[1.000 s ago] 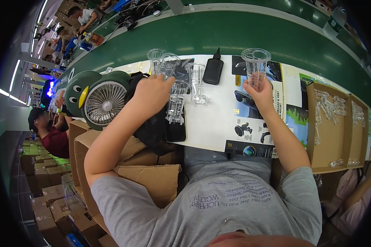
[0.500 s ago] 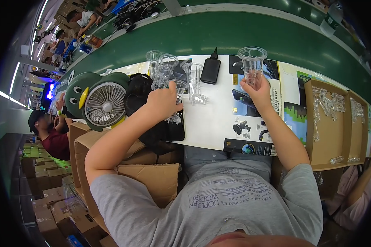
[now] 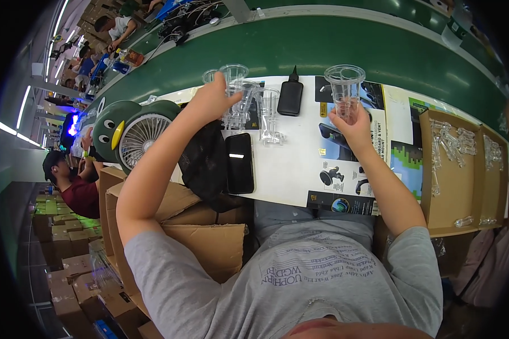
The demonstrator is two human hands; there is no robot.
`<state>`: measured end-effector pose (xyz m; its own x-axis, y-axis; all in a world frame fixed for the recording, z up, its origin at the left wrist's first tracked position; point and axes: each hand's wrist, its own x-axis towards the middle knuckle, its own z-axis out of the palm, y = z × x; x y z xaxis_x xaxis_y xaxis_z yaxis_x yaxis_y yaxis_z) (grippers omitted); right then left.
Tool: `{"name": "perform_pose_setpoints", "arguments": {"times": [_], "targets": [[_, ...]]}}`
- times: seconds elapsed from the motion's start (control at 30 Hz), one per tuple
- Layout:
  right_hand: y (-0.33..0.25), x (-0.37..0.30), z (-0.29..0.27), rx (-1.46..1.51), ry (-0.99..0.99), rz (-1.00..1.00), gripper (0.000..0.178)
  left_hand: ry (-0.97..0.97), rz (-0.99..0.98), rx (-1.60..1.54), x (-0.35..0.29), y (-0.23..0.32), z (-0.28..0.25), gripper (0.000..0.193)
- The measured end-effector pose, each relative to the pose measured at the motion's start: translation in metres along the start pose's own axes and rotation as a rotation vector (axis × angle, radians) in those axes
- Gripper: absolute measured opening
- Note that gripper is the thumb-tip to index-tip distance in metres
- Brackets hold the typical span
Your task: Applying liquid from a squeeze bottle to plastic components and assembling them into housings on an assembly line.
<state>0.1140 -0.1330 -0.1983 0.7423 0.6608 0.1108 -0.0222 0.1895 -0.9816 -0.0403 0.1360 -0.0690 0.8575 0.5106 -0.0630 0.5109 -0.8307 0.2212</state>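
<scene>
My left hand [image 3: 210,100] is at the back left of the work area. Its thumb and fingers curve around a clear plastic cup-shaped part [image 3: 234,72] with a flared round rim. Similar clear parts [image 3: 269,110] stand close beside it, and overlapping makes their outlines hard to separate. My right hand [image 3: 350,117] grips another clear plastic cup-shaped part [image 3: 345,79] low on its body, wide rim up, above printed packaging. Between the hands stands a black squeeze bottle [image 3: 290,96] with a pointed tip.
A black phone [image 3: 240,164] lies near the front edge beside a black bag [image 3: 201,169]. A green penguin-shaped fan [image 3: 116,127] stands left. At right, a cardboard tray [image 3: 449,209] holds small clear parts. Open cardboard boxes [image 3: 203,248] sit by my left side; other people work farther left.
My left hand has moved away from me and slightly left with its clear part, joining the group there. The phone is now uncovered. My right hand stays nearly still.
</scene>
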Motion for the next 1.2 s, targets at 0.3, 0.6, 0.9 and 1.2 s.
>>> {"name": "perform_pose_setpoints", "arguments": {"times": [0.3,0.6,0.9,1.2], "targets": [[-0.002,-0.001,0.000,0.052,0.031,0.000,0.041,0.011,-0.048,0.056,0.007,-0.014,-0.003,0.051],[-0.001,0.000,-0.002,0.016,0.033,-0.023,0.036,0.023,-0.016,0.220,0.009,-0.050,0.002,0.052],[0.003,-0.002,0.000,0.004,0.029,-0.047,0.032,-0.050,0.040,0.319,-0.002,-0.044,-0.016,0.045],[0.014,0.002,-0.010,-0.027,0.079,-0.079,0.036,0.427,-0.167,0.266,-0.202,-0.035,-0.143,0.028]]}}
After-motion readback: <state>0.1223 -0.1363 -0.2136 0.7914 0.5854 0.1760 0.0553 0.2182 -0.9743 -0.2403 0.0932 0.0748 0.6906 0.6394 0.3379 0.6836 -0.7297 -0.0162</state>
